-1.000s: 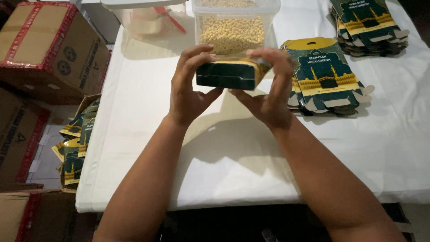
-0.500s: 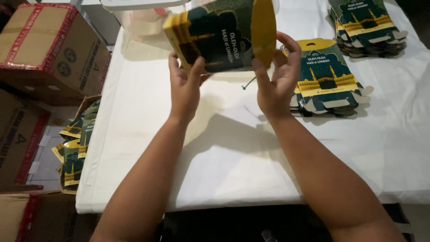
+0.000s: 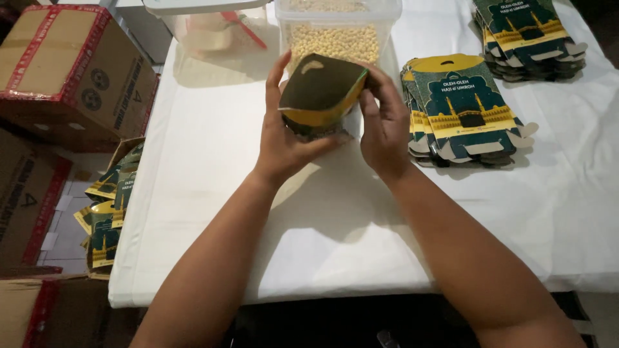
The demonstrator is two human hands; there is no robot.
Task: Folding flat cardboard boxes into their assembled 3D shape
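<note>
I hold a small dark green and yellow paper box (image 3: 320,92) above the white table (image 3: 213,193), its flat top flap turned toward me. My left hand (image 3: 284,138) cups it from the left and below, thumb up along its side. My right hand (image 3: 385,129) grips its right edge. Just behind the box stands a clear plastic tub of pale beans (image 3: 335,35).
A stack of flat unfolded boxes (image 3: 461,109) lies right of my hands, another stack (image 3: 529,35) at the far right. A lidded clear container (image 3: 213,26) sits back left. Cardboard cartons (image 3: 68,71) and a carton of finished boxes (image 3: 106,206) stand on the floor, left.
The box was held low and closed, then raised upright with its flap open. Now it is lowered and tipped, with the flap folded down on top.
</note>
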